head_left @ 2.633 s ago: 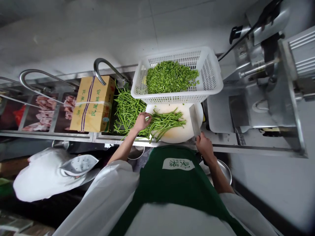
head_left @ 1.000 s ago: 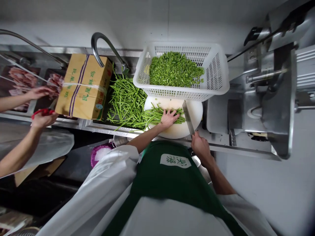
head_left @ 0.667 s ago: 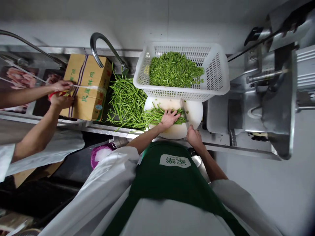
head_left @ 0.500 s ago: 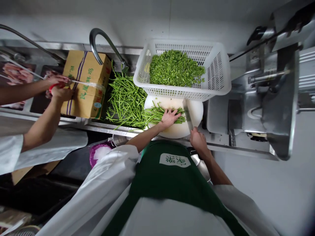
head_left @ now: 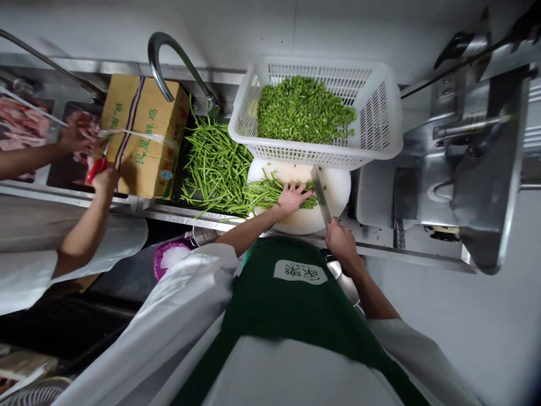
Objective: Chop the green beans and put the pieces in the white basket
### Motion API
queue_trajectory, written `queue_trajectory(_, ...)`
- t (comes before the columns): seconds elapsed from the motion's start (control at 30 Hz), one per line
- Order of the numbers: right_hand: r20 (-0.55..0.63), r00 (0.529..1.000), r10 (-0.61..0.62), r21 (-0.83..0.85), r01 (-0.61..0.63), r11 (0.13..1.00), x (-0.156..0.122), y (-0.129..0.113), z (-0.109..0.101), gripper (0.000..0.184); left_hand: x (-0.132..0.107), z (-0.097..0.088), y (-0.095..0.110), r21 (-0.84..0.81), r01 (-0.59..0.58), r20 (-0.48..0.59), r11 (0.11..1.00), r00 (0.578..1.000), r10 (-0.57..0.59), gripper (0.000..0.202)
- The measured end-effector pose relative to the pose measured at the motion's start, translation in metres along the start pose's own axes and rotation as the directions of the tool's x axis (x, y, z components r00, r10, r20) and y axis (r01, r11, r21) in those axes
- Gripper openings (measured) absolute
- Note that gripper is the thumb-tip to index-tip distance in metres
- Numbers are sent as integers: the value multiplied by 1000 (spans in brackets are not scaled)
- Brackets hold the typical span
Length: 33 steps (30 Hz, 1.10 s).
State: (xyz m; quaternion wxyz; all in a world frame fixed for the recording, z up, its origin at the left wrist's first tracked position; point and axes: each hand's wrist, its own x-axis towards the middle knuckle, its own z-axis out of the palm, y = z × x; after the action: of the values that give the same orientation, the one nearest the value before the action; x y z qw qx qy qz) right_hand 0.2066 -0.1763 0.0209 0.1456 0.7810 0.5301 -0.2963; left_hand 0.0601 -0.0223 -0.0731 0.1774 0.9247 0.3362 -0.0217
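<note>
On the round white cutting board [head_left: 336, 194], my left hand [head_left: 293, 198] presses down on a bunch of thin green stalks [head_left: 264, 194], fingers slightly spread over it. The stalks look like long beans. My right hand [head_left: 339, 238] grips the handle of a kitchen knife [head_left: 321, 197]. Its broad blade stands at the right end of the bunch, close to my left fingertips. Behind the board, a white plastic basket [head_left: 382, 144] holds a heap of chopped green pieces [head_left: 302, 110]. More uncut stalks [head_left: 215, 169] lie in the sink to the left.
A curved faucet [head_left: 180, 53] arches over the sink. A strapped cardboard box [head_left: 141, 135] stands left of the stalks, where a co-worker's hand [head_left: 105, 177] holds red-handled scissors [head_left: 97, 170]. Trays of raw meat [head_left: 23, 124] lie beyond. Metal equipment [head_left: 477, 169] stands at the right.
The knife blade has shifted slightly left toward my left hand. The co-worker's hands have moved apart, away from the box's strap. The view has tilted a little.
</note>
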Motion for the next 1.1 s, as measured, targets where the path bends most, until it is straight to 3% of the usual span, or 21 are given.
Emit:
queue_trajectory(0.23, 22, 1000, 6, 55, -7, 998, 17, -14, 2, 29, -1, 5, -2, 101, -5, -30, 995, 1000, 8, 37)
queue_trajectory(0.5, 34, 999, -23, 14, 22, 1000, -16, -3, -7, 30, -1, 10, -3, 134, -21, -49, 991, 998, 28, 39)
queue_trajectory(0.73, 43, 999, 14, 97, -18, 995, 23, -20, 6, 31, -2, 11, -5, 135, -13, -30, 991, 999, 17, 41)
queue_trajectory(0.97, 36, 999, 25, 42, -27, 999, -15, -14, -10, 31, -2, 15, -6, 145, -14, -47, 989, 999, 21, 44)
queue_trajectory(1.1, 49, 999, 15, 95, -20, 995, -2, -21, -2, 30, -2, 17, -6, 134, -13, -55, 991, 998, 21, 45)
